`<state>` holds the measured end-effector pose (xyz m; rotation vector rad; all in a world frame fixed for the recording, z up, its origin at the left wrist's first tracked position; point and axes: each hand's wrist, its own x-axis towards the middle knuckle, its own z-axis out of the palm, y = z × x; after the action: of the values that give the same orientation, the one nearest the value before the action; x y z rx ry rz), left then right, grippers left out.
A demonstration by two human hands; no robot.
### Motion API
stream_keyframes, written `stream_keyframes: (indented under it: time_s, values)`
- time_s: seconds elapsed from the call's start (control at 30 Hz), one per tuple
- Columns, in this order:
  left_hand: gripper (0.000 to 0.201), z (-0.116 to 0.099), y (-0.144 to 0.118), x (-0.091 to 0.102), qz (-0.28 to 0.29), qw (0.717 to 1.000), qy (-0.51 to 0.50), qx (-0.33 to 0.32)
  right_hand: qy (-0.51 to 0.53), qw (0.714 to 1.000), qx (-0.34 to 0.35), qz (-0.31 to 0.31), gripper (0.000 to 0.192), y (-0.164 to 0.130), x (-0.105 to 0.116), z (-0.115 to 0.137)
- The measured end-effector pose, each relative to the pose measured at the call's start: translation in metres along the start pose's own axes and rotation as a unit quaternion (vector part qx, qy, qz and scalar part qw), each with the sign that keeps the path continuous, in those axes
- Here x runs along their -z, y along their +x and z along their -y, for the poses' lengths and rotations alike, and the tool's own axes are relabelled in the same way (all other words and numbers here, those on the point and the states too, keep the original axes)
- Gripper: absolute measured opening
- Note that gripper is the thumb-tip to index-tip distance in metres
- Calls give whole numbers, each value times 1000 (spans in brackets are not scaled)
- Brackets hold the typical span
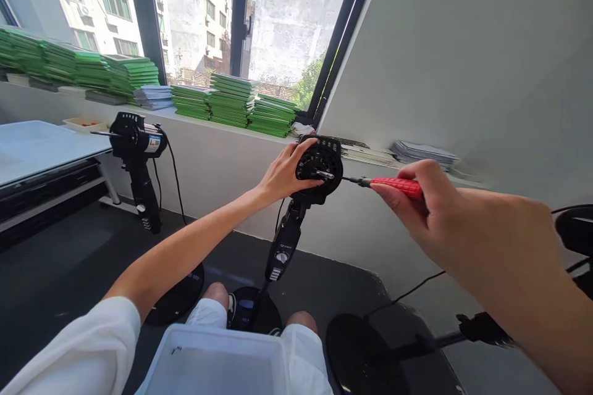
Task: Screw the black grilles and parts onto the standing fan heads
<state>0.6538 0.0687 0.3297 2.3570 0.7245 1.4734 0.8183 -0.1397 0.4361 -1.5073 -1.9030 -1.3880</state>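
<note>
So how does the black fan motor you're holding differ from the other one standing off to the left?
The near fan motor is gripped by the left hand, with a red-handled screwdriver in the right hand at its hub; the far fan motor stands untouched. The near one faces the camera, the far one shows its side and label. Both are black, on stands with round bases.

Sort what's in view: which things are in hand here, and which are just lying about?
In hand:
- left hand steadying the black fan motor head on its stand
- right hand gripping the red-handled screwdriver, tip at the motor's hub

Lying about:
- second motor stand
- green stacks on the windowsill
- white tub on the lap
</note>
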Motion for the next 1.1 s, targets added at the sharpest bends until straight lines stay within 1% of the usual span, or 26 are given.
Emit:
stream_keyframes:
  time_s: [0.07,0.17,0.23,0.27,0.33,0.4,0.43,0.5,0.57,0.67,0.7,0.73,0.8,0.87,0.97,1.03,1.1]
  values:
    - [90,0,0,2,8,1000,-6,-7,15,1000,7,-9,55,1,0,-2]
    - [91,-1,1,5,15,1000,-9,-10,64,997,52,-9,46,1,0,-1]
    - [92,-1,2,6,19,1000,-8,-11,49,996,79,-10,43,0,-1,0]
    - [91,-1,2,6,21,1000,-7,-11,23,997,76,-10,45,0,0,1]
    - [91,-1,3,6,23,1000,-6,-10,-42,998,38,-7,53,-2,1,2]
    - [90,-1,4,6,21,1000,-6,-11,-73,997,6,14,58,-2,4,2]
    - [90,0,4,6,20,1000,-6,-13,-60,998,9,29,56,-2,5,2]
    - [90,1,5,6,16,1000,-8,-21,-8,998,38,48,48,0,6,2]
    - [90,2,5,6,12,1000,-5,-28,9,998,45,43,46,1,7,2]
    - [91,3,5,5,15,1000,7,-27,-45,998,0,32,55,1,7,4]
    - [91,3,4,4,18,999,11,-27,-45,998,-4,33,56,0,6,5]
    - [90,4,3,3,19,999,15,-29,-32,999,3,34,54,-2,5,6]
    - [88,4,1,1,7,999,26,-40,17,999,38,20,43,-6,1,7]
    - [83,3,-2,-2,-23,997,50,-58,54,996,66,-16,29,-11,-3,8]
    - [69,-4,-5,-1,-70,987,103,-103,69,993,73,-66,17,-21,-7,11]
    - [54,-12,-6,3,-71,978,133,-143,69,993,62,-79,14,-28,-8,13]
    - [36,-21,-4,7,-41,969,155,-188,69,993,53,-85,13,-36,-9,14]
